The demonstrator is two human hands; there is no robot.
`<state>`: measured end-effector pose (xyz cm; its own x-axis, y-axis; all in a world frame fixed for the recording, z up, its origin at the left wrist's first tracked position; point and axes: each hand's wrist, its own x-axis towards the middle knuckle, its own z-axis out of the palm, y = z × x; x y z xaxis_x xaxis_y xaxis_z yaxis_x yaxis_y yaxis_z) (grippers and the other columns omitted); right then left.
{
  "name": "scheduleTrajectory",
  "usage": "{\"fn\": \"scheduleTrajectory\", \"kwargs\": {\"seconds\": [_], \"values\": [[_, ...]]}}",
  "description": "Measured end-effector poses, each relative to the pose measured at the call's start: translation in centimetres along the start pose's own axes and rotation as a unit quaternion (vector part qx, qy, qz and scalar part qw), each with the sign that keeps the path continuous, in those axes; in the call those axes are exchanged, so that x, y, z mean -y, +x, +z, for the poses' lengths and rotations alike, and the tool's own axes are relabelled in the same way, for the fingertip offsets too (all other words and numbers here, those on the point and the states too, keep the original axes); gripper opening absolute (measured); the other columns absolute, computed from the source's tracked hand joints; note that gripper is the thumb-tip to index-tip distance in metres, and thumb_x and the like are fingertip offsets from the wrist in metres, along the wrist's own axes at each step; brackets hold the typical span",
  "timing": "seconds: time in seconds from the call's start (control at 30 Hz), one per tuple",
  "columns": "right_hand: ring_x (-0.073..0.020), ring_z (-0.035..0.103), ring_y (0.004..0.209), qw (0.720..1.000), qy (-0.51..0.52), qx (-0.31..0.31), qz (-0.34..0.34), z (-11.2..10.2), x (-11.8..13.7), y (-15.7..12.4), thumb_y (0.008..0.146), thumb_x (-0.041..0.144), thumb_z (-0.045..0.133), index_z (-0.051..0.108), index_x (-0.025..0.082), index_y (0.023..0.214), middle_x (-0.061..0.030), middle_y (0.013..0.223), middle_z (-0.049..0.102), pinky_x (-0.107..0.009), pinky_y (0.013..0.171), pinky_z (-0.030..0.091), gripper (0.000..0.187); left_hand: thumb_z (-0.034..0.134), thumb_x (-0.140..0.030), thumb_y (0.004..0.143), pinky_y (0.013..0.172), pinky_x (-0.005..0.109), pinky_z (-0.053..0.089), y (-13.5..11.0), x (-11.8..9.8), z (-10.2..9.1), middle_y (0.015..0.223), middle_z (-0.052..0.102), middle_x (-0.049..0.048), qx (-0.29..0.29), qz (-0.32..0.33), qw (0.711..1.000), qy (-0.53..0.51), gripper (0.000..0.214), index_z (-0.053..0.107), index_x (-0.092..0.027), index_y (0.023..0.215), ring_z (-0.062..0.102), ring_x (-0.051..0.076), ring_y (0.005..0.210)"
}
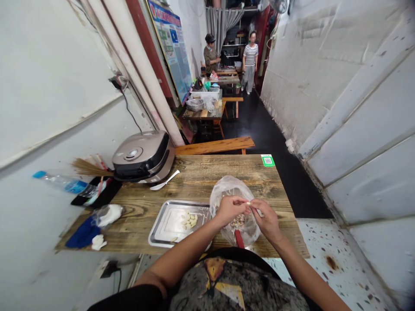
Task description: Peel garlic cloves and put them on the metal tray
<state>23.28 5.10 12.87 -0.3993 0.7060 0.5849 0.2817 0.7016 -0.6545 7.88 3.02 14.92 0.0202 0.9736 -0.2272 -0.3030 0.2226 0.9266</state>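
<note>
Over a clear plastic bag (223, 190), my left hand (231, 207) and my right hand (266, 217) meet at the fingertips. Both pinch one small pale garlic clove (248, 203). Inside the opened bag lie brownish-white bits that look like garlic and skins (238, 221), partly hidden by my hands. A red handle (239, 238) sticks out of the bag towards me; what it belongs to is hidden. To the left, a metal tray (158, 231) carries several peeled garlic cloves (189, 219). My left forearm passes over the tray's right corner.
On the wooden table (207, 172) stand a rice cooker (142, 155), a white plastic spoon or knife (165, 180), a water bottle (63, 182), a blue cloth (82, 233) and crumpled tissue (98, 242). A bench (215, 146) lies beyond. Two people are at the far end.
</note>
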Motion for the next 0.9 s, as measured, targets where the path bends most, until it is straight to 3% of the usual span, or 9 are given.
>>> {"fn": "scheduleTrajectory", "kwargs": {"seconds": [0.17,0.33,0.6,0.9], "values": [[-0.017,0.058,0.087,0.999,-0.034,0.01,-0.027,-0.11,-0.01,0.0,0.083,0.01,0.048,0.059,0.023,0.095,-0.0053,0.091,0.062,-0.033,0.077,0.048,0.021,0.072,-0.032,0.058,0.058,0.029,0.055,0.08,0.66,-0.02,0.06,0.066,0.0046,-0.003,0.009,1.0,-0.001,0.03,0.064,-0.009,0.076,0.065,0.018,0.058],[-0.0172,0.058,0.087,0.999,-0.038,0.002,-0.022,-0.38,0.11,0.05,0.083,0.01,0.047,0.059,0.022,0.091,-0.0056,0.091,0.061,-0.033,0.077,0.048,0.019,0.072,-0.033,0.06,0.067,0.032,0.056,-0.24,0.45,0.0,0.069,0.069,0.0059,0.017,0.012,1.0,-0.024,0.03,0.068,-0.01,0.08,0.066,0.018,0.064],[-0.0174,0.057,0.089,0.999,-0.044,0.0,-0.026,-0.48,0.08,0.1,0.082,0.009,0.048,0.058,0.022,0.092,-0.0057,0.092,0.06,-0.034,0.079,0.047,0.019,0.072,-0.03,0.058,0.066,0.031,0.055,-0.58,0.08,0.57,0.069,0.07,0.0073,-0.019,0.014,1.0,-0.008,0.031,0.068,-0.009,0.08,0.066,0.019,0.064],[-0.017,0.057,0.088,0.999,-0.028,0.007,-0.024,-0.62,0.17,-0.07,0.082,0.01,0.048,0.061,0.021,0.089,-0.0061,0.093,0.06,-0.032,0.077,0.048,0.018,0.073,-0.031,0.057,0.068,0.032,0.055,-0.5,0.42,0.36,0.07,0.07,0.0081,-0.017,0.011,1.0,0.004,0.031,0.068,-0.009,0.078,0.066,0.019,0.064]]}}
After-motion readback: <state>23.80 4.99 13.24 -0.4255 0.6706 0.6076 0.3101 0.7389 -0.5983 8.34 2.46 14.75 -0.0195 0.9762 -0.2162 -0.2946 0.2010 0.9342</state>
